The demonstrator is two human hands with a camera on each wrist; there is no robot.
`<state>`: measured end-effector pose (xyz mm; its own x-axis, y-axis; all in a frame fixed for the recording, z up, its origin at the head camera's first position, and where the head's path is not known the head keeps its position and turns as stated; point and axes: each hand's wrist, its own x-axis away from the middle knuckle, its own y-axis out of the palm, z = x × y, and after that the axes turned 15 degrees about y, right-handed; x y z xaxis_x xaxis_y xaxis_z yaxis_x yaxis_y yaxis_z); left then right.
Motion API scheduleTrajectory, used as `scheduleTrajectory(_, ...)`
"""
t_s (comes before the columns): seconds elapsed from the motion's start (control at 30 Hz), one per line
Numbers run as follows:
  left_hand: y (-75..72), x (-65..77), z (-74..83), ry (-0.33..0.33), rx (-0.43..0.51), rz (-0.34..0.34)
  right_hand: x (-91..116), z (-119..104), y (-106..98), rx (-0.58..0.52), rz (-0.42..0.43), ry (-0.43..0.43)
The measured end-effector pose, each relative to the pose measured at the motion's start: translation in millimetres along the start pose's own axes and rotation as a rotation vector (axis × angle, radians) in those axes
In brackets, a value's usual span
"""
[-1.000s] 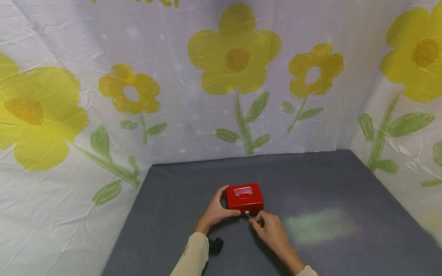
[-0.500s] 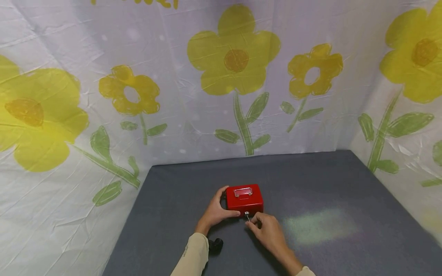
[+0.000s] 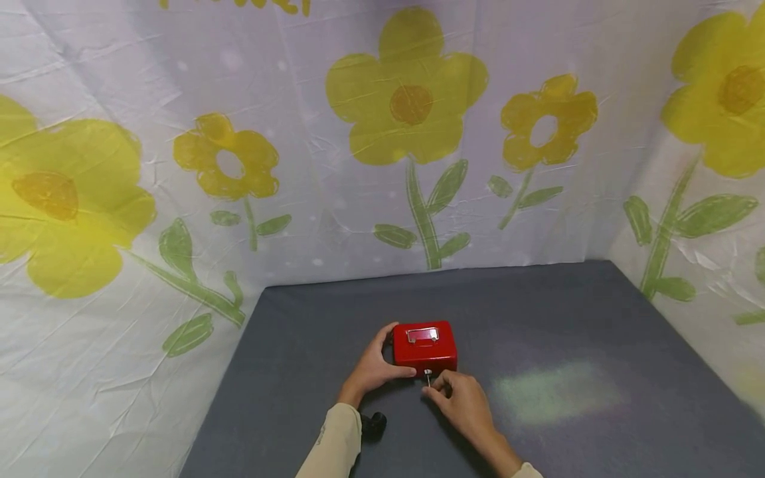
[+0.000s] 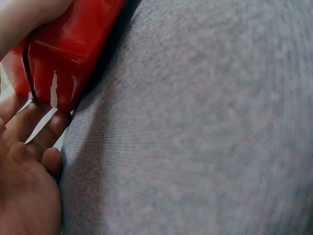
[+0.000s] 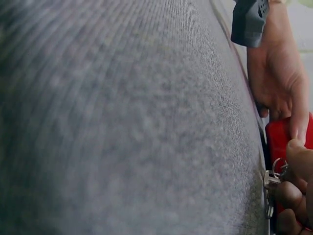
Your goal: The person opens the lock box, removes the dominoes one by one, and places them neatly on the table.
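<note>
Red cash box point(image 3: 441, 348) is just sitting on the gray tabletop point(image 3: 317, 332), left hand point(image 3: 372, 367) fingers and thumb clamped round its left side, right hand point(image 3: 468, 400) pinching a key point(image 3: 428, 381) at the front lock point(image 3: 427, 372).

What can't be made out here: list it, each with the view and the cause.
Inside of the red box: head view, hidden by its closed lid.
How far the key sits in the lock: head view, too small.
Black object's full shape: head view, partly behind the left sleeve.
Rest of the yellow lettering: head view, cut off by the top edge.
</note>
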<state>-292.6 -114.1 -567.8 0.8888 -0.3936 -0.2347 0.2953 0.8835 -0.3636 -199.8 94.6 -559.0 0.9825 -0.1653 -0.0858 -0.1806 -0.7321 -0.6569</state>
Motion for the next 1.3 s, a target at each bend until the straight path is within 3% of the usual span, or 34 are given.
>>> scheduleTrajectory(1.0, 0.1, 0.0, -1.9, 0.019, -0.017, -0.041, 0.5, -1.7, 7.4, 0.076, 0.039, -0.001)
scheduleTrajectory(1.3, -1.0, 0.7, 4.9, 0.031, 0.005, -0.038, 0.3, -5.2, 7.4, 0.084, 0.065, 0.006)
